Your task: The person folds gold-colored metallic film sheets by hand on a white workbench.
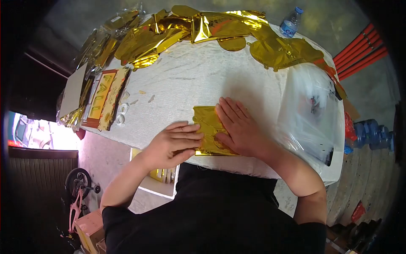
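Observation:
A folded piece of shiny gold foil [205, 117], like a flat uninflated foil balloon, lies near the front edge of the white-covered table [186, 80]. My right hand [242, 129] rests flat on its right part, fingers stretched out and pointing to the far side. From the left, my left hand [175, 143] reaches the foil's left edge with its fingers extended, the thumb a little apart. Neither hand grips anything. The right hand hides part of the foil.
More gold foil pieces [237, 31] line the far edge. Clear plastic bags [306, 110] lie at right, a water bottle [291, 23] far right. Printed cards [101, 99] and white tape rolls [121, 114] are at left. Below the table edge stands an open white box [158, 186].

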{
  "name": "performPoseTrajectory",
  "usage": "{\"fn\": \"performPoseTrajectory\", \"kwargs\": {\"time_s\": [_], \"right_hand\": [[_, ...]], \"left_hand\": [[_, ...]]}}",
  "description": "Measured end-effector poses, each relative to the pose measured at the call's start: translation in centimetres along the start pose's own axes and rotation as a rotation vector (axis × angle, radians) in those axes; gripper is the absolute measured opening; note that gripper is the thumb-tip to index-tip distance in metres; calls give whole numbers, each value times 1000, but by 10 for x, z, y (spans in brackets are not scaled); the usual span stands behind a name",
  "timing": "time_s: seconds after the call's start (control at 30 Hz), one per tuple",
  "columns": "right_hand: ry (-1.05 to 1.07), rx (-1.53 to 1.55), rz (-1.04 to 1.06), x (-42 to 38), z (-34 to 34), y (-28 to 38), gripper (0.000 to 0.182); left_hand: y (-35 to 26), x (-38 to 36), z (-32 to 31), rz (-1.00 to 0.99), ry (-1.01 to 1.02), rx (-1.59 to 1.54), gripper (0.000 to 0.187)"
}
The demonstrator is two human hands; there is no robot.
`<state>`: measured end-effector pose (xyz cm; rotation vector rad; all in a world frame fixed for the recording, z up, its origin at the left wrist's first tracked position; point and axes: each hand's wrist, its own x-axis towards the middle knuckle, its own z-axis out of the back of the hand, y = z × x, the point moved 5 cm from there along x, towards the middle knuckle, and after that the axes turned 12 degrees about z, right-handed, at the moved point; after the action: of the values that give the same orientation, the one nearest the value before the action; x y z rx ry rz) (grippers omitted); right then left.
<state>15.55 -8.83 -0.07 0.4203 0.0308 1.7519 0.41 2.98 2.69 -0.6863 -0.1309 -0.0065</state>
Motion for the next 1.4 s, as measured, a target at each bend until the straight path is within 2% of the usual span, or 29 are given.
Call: {"fn": "performPoseTrajectory", "kwargs": {"time_s": [0.03, 0.07, 0.1, 0.17, 0.3, 0.37, 0.53, 0.77, 0.83, 0.97, 1.03, 1.17, 1.27, 1.33, 1.4], "right_hand": [[0, -1, -5, 0, -1, 0, 68], [1, -3, -11, 0, -1, -1, 68], [-1, -3, -4, 0, -1, -1, 68], [21, -15, -14, 0, -1, -1, 69], [41, -37, -11, 1, -1, -1, 70], [31, -36, -4, 0, 1, 0, 70], [39, -34, -8, 1, 1, 0, 70], [43, -30, -8, 1, 3, 1, 69], [39, -32, -8, 1, 2, 1, 69], [38, -35, -10, 1, 2, 1, 69], [34, -33, -11, 1, 1, 0, 69], [33, -32, -10, 1, 3, 1, 67], [21, -38, -2, 1, 2, 1, 64], [16, -37, 7, 1, 2, 1, 63], [11, -39, 13, 1, 3, 1, 61]], "left_hand": [[3, -3, 4, -16, -16, -182, 25], [7, -3, 8, 59, -115, -324, 17], [7, -2, 9, 62, -120, -320, 17], [22, 5, 20, 269, -290, -203, 14], [35, 33, 23, 214, -381, -2, 15], [42, 43, 23, 197, -365, -1, 16], [47, 56, 22, 134, -161, -58, 17], [50, 58, 22, 31, -171, 20, 14], [42, 58, 22, -82, -205, 170, 14], [37, 58, 22, -171, -234, 299, 15], [31, 58, 21, -282, -277, 366, 15], [32, 59, 19, -255, -277, 360, 9], [35, 58, 15, -140, -229, 335, 12], [40, 60, 16, 9, -186, 230, 10], [42, 61, 17, 42, -148, 132, 12]]}}
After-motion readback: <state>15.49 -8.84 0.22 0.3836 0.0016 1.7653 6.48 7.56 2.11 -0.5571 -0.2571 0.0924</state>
